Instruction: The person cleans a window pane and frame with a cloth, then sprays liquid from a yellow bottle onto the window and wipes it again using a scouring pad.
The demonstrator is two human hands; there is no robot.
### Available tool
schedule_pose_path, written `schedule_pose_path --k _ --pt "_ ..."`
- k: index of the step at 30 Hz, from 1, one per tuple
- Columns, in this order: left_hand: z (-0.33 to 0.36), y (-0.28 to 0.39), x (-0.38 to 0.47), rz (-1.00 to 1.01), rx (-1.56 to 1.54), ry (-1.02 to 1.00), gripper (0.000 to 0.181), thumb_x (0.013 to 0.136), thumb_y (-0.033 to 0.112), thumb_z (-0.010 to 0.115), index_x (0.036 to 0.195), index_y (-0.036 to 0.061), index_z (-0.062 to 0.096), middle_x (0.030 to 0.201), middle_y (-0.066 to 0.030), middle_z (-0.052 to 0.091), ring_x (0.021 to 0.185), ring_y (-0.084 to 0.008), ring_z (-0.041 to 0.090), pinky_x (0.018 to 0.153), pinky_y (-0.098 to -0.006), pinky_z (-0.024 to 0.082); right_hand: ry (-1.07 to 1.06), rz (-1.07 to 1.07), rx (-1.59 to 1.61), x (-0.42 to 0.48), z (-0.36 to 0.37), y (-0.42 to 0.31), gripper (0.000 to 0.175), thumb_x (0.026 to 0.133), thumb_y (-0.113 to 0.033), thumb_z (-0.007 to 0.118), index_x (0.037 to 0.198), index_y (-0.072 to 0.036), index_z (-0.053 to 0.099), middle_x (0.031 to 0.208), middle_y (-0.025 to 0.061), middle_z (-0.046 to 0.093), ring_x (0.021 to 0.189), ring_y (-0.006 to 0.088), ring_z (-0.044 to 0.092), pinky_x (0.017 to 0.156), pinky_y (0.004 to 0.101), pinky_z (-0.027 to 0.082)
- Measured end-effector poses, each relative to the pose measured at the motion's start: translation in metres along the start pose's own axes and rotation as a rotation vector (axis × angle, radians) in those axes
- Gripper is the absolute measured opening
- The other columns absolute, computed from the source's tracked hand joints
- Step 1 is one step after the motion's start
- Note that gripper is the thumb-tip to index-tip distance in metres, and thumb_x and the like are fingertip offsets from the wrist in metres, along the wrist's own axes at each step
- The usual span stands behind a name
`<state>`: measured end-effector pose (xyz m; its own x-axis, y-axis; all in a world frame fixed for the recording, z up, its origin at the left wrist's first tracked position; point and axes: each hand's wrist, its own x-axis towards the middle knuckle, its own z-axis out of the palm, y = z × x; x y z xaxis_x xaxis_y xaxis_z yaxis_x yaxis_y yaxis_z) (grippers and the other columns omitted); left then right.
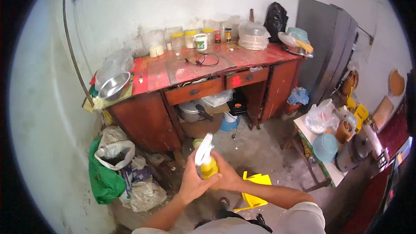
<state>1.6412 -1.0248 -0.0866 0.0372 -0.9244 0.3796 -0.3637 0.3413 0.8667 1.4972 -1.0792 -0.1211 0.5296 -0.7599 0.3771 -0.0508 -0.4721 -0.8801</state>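
Both hands are around a yellow spray bottle (210,169) with a white trigger head (204,149), in front of my body at the lower middle of the view. My left hand (192,182) grips it from the left, its thumb reaching across the front. From the right, my right hand (226,173) wraps the body of the bottle. The bottle stands nearly upright, its lower part hidden by my fingers. Below my right forearm, a bright yellow plastic object (258,190) rests on the concrete floor.
Ahead is a red wooden desk (191,68) bearing jars, a steel bowl (114,86) and a black cable (208,61). Sacks (143,195) lie by the left wall. At right, a low table (304,126) carries a blue plastic container (325,148). A pressure cooker (189,112) sits beneath the desk.
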Motion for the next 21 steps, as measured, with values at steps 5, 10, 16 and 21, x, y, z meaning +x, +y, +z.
schedule_pose_path --k 5,10,16,21 --pt "0.007 -0.033 0.073 -0.179 0.209 -0.080 0.067 0.072 0.036 0.076 0.121 0.0007 0.047 0.117 -0.0213 0.055 0.103 -0.0359 0.058 0.086 -0.0408 0.048 0.050 -0.086 -0.298 0.074 -0.043 0.012 0.082 0.068 -0.019 0.076 0.134 0.000 0.031 0.121 0.0239 0.052 0.110 0.0404 0.052 0.091 0.0439 0.043" --pt "0.002 -0.060 0.149 -0.055 0.286 -0.021 0.048 0.072 0.038 0.075 0.098 -0.0002 0.061 0.087 -0.0206 0.066 0.081 -0.0363 0.065 0.072 -0.0417 0.052 0.140 -0.031 -0.343 0.137 -0.057 0.024 0.082 0.070 -0.020 0.074 0.135 0.003 0.029 0.115 0.0236 0.056 0.107 0.0415 0.053 0.090 0.0451 0.044" --pt "-0.049 -0.083 0.272 0.104 0.223 0.019 0.051 0.071 0.032 0.077 0.110 0.0023 0.060 0.088 -0.0178 0.067 0.080 -0.0318 0.068 0.071 -0.0365 0.053 0.094 -0.059 -0.374 0.229 -0.088 0.068 0.096 0.071 -0.017 0.080 0.144 -0.003 0.019 0.134 0.0198 0.044 0.123 0.0305 0.047 0.101 0.0401 0.038" --pt "-0.123 -0.139 0.411 0.220 0.053 0.209 0.051 0.073 0.027 0.076 0.114 0.0038 0.057 0.093 -0.0134 0.068 0.086 -0.0246 0.068 0.075 -0.0332 0.052 0.107 0.017 -0.273 0.322 -0.096 0.111 0.081 0.080 -0.013 0.072 0.143 -0.006 0.022 0.130 0.0159 0.051 0.121 0.0276 0.049 0.097 0.0385 0.041"
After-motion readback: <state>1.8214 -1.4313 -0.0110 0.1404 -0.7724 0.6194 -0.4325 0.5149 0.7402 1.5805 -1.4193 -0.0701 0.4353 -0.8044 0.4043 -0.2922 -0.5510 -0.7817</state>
